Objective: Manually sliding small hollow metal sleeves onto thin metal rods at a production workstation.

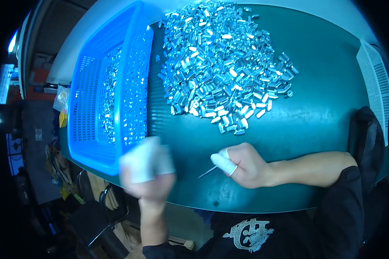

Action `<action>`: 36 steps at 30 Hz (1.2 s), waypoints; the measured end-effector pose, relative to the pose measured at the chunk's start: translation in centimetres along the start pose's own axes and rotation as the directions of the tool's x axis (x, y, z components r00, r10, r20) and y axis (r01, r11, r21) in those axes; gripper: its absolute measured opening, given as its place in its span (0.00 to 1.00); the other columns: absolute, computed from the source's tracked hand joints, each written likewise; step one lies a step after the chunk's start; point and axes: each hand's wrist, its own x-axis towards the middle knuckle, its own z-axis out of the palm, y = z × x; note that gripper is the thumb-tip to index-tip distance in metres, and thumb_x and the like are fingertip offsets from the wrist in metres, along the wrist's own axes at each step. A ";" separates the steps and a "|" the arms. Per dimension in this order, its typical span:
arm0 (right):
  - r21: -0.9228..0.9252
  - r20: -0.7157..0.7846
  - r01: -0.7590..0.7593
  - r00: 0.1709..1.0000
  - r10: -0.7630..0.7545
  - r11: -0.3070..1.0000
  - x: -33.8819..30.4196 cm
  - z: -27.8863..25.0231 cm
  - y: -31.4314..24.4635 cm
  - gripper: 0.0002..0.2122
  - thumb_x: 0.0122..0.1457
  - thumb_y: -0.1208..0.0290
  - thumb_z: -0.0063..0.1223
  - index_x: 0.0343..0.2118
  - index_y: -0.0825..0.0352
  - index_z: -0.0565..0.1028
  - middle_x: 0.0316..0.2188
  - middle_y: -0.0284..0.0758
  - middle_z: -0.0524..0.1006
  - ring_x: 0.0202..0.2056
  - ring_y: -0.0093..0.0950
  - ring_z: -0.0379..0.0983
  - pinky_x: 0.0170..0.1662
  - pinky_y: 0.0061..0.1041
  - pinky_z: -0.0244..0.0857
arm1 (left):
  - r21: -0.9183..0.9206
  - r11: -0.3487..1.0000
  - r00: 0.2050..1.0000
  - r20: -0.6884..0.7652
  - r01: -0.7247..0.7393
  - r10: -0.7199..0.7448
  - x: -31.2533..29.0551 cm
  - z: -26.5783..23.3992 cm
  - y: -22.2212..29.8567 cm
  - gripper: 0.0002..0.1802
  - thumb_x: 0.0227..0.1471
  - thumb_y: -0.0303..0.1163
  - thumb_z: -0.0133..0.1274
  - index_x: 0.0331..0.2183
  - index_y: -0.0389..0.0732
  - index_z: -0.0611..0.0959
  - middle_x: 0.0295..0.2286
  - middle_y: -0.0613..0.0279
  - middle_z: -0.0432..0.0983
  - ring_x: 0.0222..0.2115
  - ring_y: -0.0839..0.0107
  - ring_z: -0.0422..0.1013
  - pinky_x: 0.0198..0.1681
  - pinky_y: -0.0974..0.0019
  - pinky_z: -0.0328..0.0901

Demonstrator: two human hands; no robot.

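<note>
My right hand [246, 166], white covers on its fingertips, is closed around a thin metal rod [208, 172] whose free end points down and left over the green tabletop. My left hand [148, 172], also with white finger covers, is smeared by motion at the near corner of a blue plastic basket [119, 86]. Its fingers and anything in them cannot be made out. Beyond both hands lies a large pile of small shiny metal hex pieces [229, 73], like long nuts. More such metal pieces [110, 95] lie inside the basket.
The green tabletop [328, 95] curves round in front of me. A pale perforated panel or basket [376, 77] stands at its right edge, with dark mesh cloth [367, 129] beside it. A clear plastic bag [61, 98] sits left of the blue basket. A black chair [93, 220] is below left.
</note>
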 end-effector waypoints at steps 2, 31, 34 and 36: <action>-0.044 0.000 0.031 1.000 -0.031 0.999 0.0 -0.3 0.0 0.17 0.60 0.70 0.47 0.14 0.70 0.65 0.13 0.45 0.64 0.17 0.46 0.61 0.20 0.38 0.52 | -0.076 0.992 0.942 0.328 0.104 -0.074 -0.8 2.9 2.5 0.16 0.44 0.26 0.59 0.39 0.35 0.81 0.34 0.51 0.74 0.31 0.57 0.71 0.34 0.63 0.67; 0.231 -0.088 -0.190 0.973 0.215 0.954 0.3 -0.6 -1.1 0.21 0.65 0.65 0.42 0.14 0.68 0.66 0.11 0.32 0.65 0.14 0.23 0.58 0.18 0.26 0.53 | -0.580 0.141 0.546 0.618 0.802 -0.566 -6.1 -0.5 4.7 0.13 0.52 0.17 0.50 0.42 0.32 0.76 0.36 0.59 0.73 0.35 0.72 0.72 0.38 0.73 0.66; 0.141 -0.087 -0.106 0.989 0.119 0.984 0.3 -0.1 -0.5 0.20 0.65 0.66 0.41 0.15 0.69 0.66 0.11 0.35 0.65 0.13 0.26 0.59 0.19 0.27 0.54 | -0.632 0.138 0.604 0.618 0.762 -0.503 -5.8 -0.5 5.0 0.13 0.49 0.15 0.52 0.40 0.32 0.77 0.36 0.58 0.72 0.36 0.72 0.70 0.40 0.70 0.65; 0.119 -0.073 -0.091 0.992 0.100 0.989 0.1 -0.1 -0.5 0.19 0.65 0.67 0.41 0.16 0.70 0.67 0.12 0.36 0.66 0.14 0.28 0.60 0.19 0.28 0.55 | -0.625 0.215 0.644 0.617 0.750 -0.452 -5.5 -0.3 5.2 0.12 0.48 0.15 0.53 0.38 0.31 0.79 0.35 0.57 0.73 0.35 0.71 0.71 0.40 0.70 0.66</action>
